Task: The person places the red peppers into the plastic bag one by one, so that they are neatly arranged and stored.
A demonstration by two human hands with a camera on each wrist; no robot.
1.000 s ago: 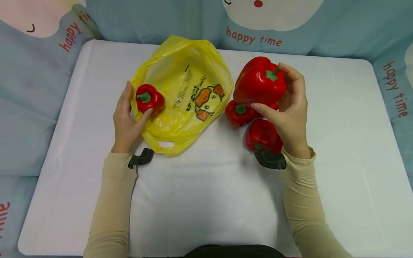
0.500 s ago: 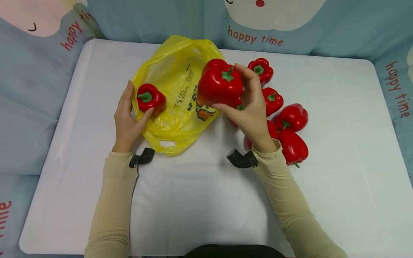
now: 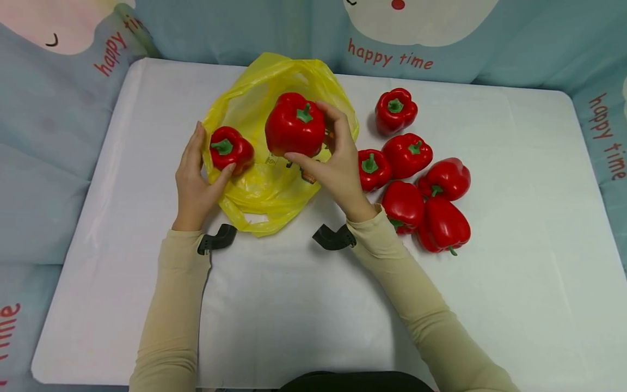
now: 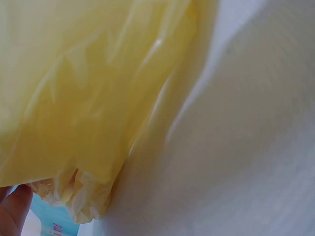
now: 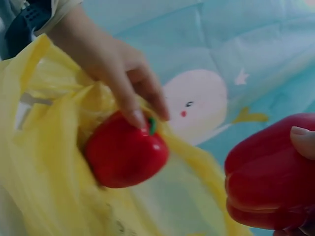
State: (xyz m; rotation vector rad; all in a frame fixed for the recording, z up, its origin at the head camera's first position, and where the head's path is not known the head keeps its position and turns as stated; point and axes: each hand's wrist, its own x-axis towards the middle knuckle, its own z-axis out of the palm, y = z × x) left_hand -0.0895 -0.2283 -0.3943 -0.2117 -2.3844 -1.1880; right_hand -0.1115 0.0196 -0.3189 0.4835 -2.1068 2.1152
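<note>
My left hand (image 3: 198, 179) holds the left rim of a yellow plastic bag (image 3: 257, 198), which lies with its mouth spread open. A red bell pepper (image 3: 232, 151) with a green stem sits just inside that rim; in the right wrist view (image 5: 125, 152) the left thumb touches it beside the stem. Above the bag's mouth my right hand (image 3: 338, 166) grips a larger-looking red bell pepper (image 3: 294, 128) between thumb and fingers. The left wrist view shows mostly the bag's outer wall (image 4: 83, 108), with a fingertip at the lower left.
Several more red bell peppers (image 3: 403, 207) lie in a loose group on the white table (image 3: 294, 305), right of the bag. Blue cloth (image 3: 313, 32) printed with "happy time" rises behind the table and along its sides.
My right hand has carried its pepper leftward from above the group to above the bag's mouth, uncovering the peppers on the table. The left hand has stayed at the bag's rim.
</note>
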